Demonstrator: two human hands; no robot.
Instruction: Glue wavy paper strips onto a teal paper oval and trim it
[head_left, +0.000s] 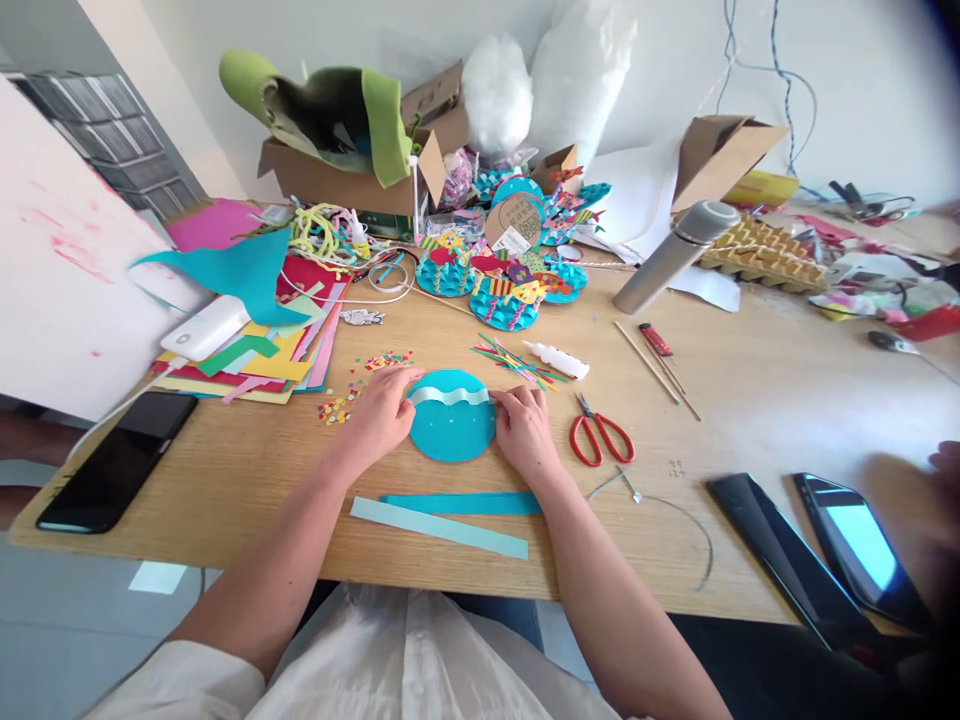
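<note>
A round blue paper disc (451,437) lies flat on the table in front of me. Across its upper part runs a wavy pale blue paper strip (450,397), standing in small ripples. My left hand (388,410) has its fingers closed at the strip's left end, against the disc's edge. At the opposite end, the fingers of my right hand (523,420) pinch the strip near the disc's right rim. Closer to me lie a flat pale blue strip (439,528) and a darker blue strip (465,503), partly overlapping. Small white dots mark the disc.
Red-handled scissors (602,437), a white glue bottle (559,360) and thin colored strips (514,362) lie beyond my right hand. Paper confetti (337,407) is scattered left. Finished paper crafts (506,300), a grey flask (675,257), colored paper (315,350) and phones (116,465) surround the work.
</note>
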